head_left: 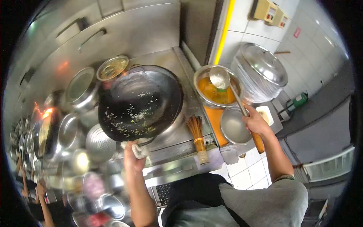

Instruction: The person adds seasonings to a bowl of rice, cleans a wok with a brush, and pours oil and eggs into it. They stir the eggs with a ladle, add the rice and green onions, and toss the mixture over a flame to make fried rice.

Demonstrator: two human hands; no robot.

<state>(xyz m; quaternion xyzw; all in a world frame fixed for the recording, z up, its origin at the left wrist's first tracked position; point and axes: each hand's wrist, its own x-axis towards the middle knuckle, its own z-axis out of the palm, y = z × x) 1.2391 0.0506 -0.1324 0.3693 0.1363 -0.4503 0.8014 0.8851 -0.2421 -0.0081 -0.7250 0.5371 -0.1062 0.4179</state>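
Note:
My left hand [133, 156] grips the wok handle through a white cloth [140, 150]. The black wok [140, 102] is tilted up off the burner, with bits of rice stuck to its inside. My right hand [255, 122] holds the wooden grip of a long steel ladle [220, 78]. The ladle's bowl hovers over a steel basin of orange sauce [214, 92] at the right of the stove.
An empty steel bowl [233, 126] sits below the sauce basin. A bamboo brush [198, 138] lies on the stove edge. A large lidded pot [262, 70] stands at right. Several steel bowls and lids [81, 87] crowd the left; flames [44, 112] burn far left. Another person's arm [42, 204] shows at lower left.

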